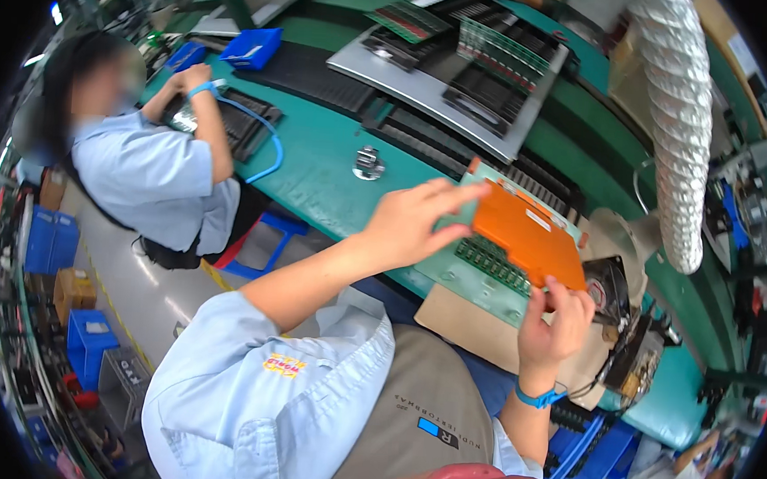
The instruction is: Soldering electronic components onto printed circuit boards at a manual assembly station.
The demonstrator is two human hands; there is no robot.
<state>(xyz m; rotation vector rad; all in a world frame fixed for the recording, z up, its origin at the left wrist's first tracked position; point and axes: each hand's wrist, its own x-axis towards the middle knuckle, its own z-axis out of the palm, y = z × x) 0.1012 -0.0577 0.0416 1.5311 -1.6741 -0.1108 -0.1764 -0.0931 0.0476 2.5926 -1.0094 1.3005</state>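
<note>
An orange flat plate (531, 235) with a small white label lies over a green circuit board (486, 285), whose rows of small parts show along the near side. My left hand (415, 224) is at the plate's left edge, fingers stretched out and thumb apart, the fingertips reaching its upper left corner. At the near right corner, my right hand (558, 325) pinches the orange plate's edge between thumb and fingers. A blue wrist strap (541, 397) is round my right wrist. Brown cardboard (461, 328) lies under the board's near side.
A silver flexible duct (671, 125) hangs at the right, near a black fan (609, 288). Beyond the board stands a grey tray (359, 62) with upright green boards. A small metal part (368, 163) sits on the green bench (317, 178). A co-worker (151, 164) works at the left.
</note>
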